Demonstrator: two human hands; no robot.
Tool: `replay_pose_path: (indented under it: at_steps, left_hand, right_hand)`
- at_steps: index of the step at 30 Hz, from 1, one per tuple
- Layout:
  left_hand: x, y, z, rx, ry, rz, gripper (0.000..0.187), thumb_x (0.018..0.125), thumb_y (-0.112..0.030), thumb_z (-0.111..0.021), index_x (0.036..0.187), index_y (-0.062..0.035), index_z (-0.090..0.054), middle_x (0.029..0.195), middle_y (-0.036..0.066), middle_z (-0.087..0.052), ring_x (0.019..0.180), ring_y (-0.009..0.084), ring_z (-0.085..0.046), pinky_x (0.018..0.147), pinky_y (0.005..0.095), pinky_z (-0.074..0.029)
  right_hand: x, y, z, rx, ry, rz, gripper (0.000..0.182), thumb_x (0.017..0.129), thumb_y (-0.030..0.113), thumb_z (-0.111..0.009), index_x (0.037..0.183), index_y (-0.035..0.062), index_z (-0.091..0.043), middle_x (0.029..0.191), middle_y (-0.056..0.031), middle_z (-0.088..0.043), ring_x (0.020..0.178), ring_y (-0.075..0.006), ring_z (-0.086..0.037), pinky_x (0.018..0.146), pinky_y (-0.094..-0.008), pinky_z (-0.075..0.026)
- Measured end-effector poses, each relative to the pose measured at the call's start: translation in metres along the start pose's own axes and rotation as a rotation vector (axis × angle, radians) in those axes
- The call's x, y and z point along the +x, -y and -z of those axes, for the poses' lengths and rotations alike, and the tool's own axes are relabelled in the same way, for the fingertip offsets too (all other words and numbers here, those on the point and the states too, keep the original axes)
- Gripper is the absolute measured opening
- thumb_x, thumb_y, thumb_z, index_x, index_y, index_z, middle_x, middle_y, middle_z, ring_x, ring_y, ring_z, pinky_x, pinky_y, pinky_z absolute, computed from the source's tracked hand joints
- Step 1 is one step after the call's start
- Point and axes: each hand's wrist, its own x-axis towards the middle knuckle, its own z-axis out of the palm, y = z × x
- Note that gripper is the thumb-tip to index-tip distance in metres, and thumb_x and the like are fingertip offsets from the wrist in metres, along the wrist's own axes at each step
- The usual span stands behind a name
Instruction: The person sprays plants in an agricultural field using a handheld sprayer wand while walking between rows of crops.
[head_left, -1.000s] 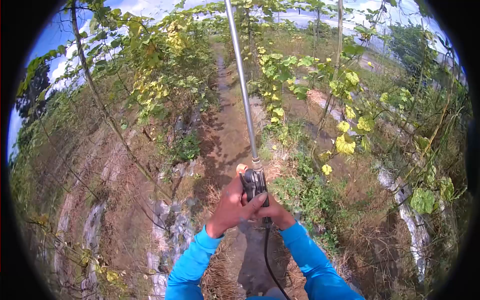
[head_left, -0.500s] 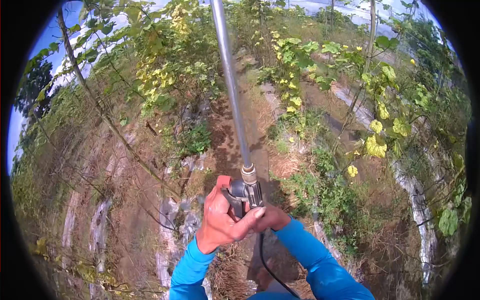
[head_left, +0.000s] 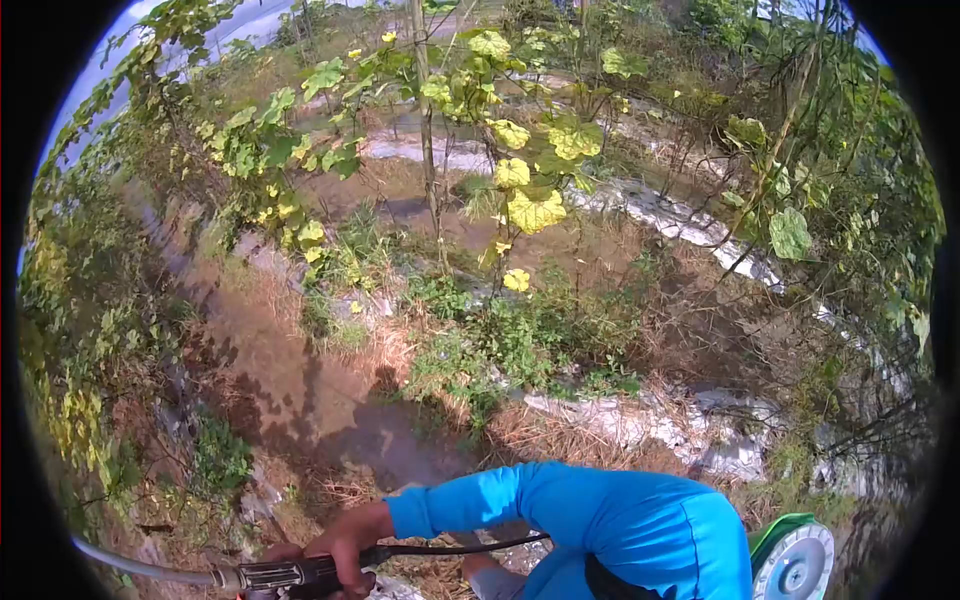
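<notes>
At the bottom left, my right hand (head_left: 347,543) is closed around the black grip of a spray lance (head_left: 285,575), its fingers wrapped over the handle. From the brass-coloured fitting (head_left: 228,578), the grey metal tube (head_left: 140,565) runs out to the left. A thin black hose (head_left: 450,548) trails from the handle towards my body, under my blue sleeve (head_left: 470,500). My left hand cannot be made out; the underside of the handle is cut off by the lower frame edge.
Yellowing climbing vines (head_left: 535,210) hang around a wooden pole (head_left: 428,150). Strips of pale plastic sheeting (head_left: 690,230) line the beds, and a muddy path (head_left: 270,350) runs between them. Behind my arm stands a green-rimmed white disc (head_left: 795,565).
My view has swung to the right. The lance, upright in the middle before with both hands on it, now lies low at the left, pointing left. My left hand has left the view.
</notes>
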Motion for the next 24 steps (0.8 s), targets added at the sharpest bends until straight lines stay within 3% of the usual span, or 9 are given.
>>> replay_pose_path:
  at_steps: [4,7,11,13,14,15,16,18,24]
  left_hand:
    - [0.028,0.023,0.009,-0.021,0.056,0.041,0.069,0.09,-0.055,-0.052,0.128,0.0029,-0.043,0.119,0.016,-0.052,0.108,0.0232,-0.053,0.095,0.0384,-0.042]
    - [0.042,0.039,0.019,-0.041,0.109,0.078,0.071,0.09,-0.056,-0.05,0.129,0.003,-0.044,0.121,0.016,-0.052,0.113,0.0235,-0.052,0.098,0.0385,-0.041]
    - [0.053,0.048,0.013,-0.077,0.234,0.142,0.073,0.09,-0.059,-0.048,0.13,0.0031,-0.047,0.124,0.015,-0.052,0.118,0.024,-0.051,0.102,0.0387,-0.039]
    - [0.055,0.037,-0.008,-0.151,0.306,0.068,0.078,0.091,-0.06,-0.047,0.137,0.0025,-0.043,0.127,0.015,-0.052,0.122,0.0252,-0.05,0.105,0.0381,-0.036]
    - [0.058,0.029,-0.023,-0.174,0.319,0.045,0.078,0.093,-0.06,-0.046,0.14,0.0017,-0.041,0.128,0.014,-0.052,0.122,0.0251,-0.049,0.106,0.038,-0.035]
    - [0.06,0.018,-0.039,-0.193,0.338,0.022,0.078,0.094,-0.059,-0.046,0.143,0.0009,-0.039,0.129,0.014,-0.051,0.123,0.025,-0.049,0.107,0.0378,-0.034]
    - [0.059,0.0,-0.061,-0.306,0.288,0.126,0.075,0.096,-0.052,-0.048,0.147,0.0006,-0.034,0.131,0.015,-0.051,0.124,0.0247,-0.048,0.109,0.0385,-0.033]
    - [0.066,0.001,-0.091,-0.316,0.338,0.044,0.072,0.096,-0.049,-0.049,0.147,0.0006,-0.034,0.131,0.015,-0.051,0.123,0.0244,-0.048,0.109,0.0382,-0.033]
    - [0.073,-0.007,-0.191,-0.408,0.439,0.011,0.052,0.093,-0.023,-0.061,0.136,-0.001,-0.042,0.123,0.012,-0.054,0.115,0.0216,-0.052,0.102,0.0358,-0.039]
  right_hand:
    - [0.01,0.01,0.03,-0.02,-0.081,-0.036,0.031,0.059,0.001,-0.07,0.086,-0.0009,-0.056,0.066,-0.0084,-0.053,0.051,-0.0191,-0.054,0.041,-0.0317,-0.04]
    - [0.016,0.014,0.053,-0.306,-0.183,0.061,0.028,0.057,0.005,-0.068,0.082,0.0007,-0.055,0.065,-0.0052,-0.053,0.053,-0.016,-0.054,0.043,-0.031,-0.04]
    - [0.002,0.024,0.048,-0.903,-0.417,0.261,0.029,0.06,0.01,-0.069,0.086,0.0005,-0.058,0.074,-0.0066,-0.059,0.064,-0.0177,-0.058,0.057,-0.0326,-0.045]
    - [-0.015,0.06,0.0,-0.803,-0.812,0.249,0.027,0.058,0.01,-0.067,0.082,0.002,-0.056,0.065,-0.0027,-0.052,0.056,-0.0152,-0.05,0.049,-0.0334,-0.039]
    - [-0.029,0.062,0.013,-1.061,-0.833,0.2,0.035,0.067,0.01,-0.069,0.098,0.0008,-0.059,0.071,-0.0079,-0.058,0.061,-0.0184,-0.058,0.055,-0.0352,-0.044]
    - [-0.035,0.072,0.006,-1.074,-0.84,0.205,0.035,0.067,0.01,-0.069,0.098,0.0008,-0.059,0.071,-0.0079,-0.058,0.061,-0.0184,-0.058,0.055,-0.0352,-0.044]
    - [-0.045,0.084,0.0,-1.17,-0.929,0.227,0.032,0.065,0.012,-0.068,0.094,0.0023,-0.06,0.071,-0.0098,-0.06,0.062,-0.0247,-0.06,0.055,-0.0375,-0.044]
    - [-0.062,0.113,-0.026,-1.35,-1.091,0.293,0.03,0.065,0.016,-0.068,0.092,0.0043,-0.061,0.072,-0.0152,-0.063,0.064,-0.0386,-0.061,0.056,-0.0433,-0.046]
    - [-0.147,0.164,-0.061,-1.641,-1.282,0.181,0.051,0.065,0.021,-0.073,0.113,0.0071,-0.06,0.074,-0.0147,-0.065,0.066,-0.0373,-0.063,0.057,-0.0434,-0.048]
